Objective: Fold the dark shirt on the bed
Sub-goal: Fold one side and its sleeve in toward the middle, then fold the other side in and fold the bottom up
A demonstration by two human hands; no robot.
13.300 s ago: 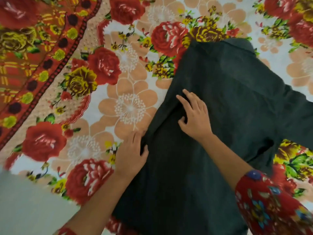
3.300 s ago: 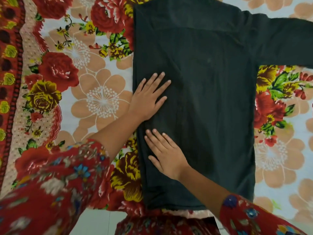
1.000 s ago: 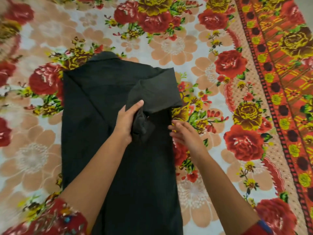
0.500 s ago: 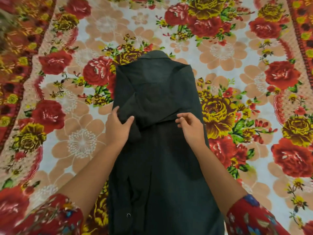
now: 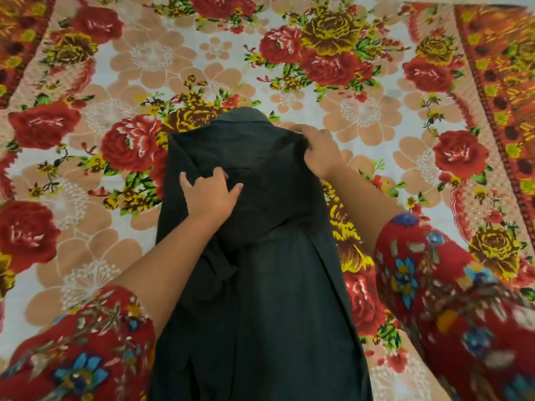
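Observation:
The dark shirt (image 5: 269, 285) lies lengthwise down the middle of the bed, collar at the far end, both sides folded inward into a narrow strip. My left hand (image 5: 210, 193) rests on the upper left part of the shirt, fingers partly curled into the cloth of the folded-in sleeve. My right hand (image 5: 317, 150) grips the shirt's far right shoulder edge, fingers curled over the fabric. Both forearms reach out from red flowered sleeves.
The bed is covered by a flowered sheet (image 5: 376, 117) with red and yellow roses and peach blossoms. A red and orange patterned border (image 5: 500, 82) runs along the right side, and another along the left edge.
My right hand has moved up from the middle of the shirt to its far right shoulder. My left hand has shifted right and up onto the folded sleeve.

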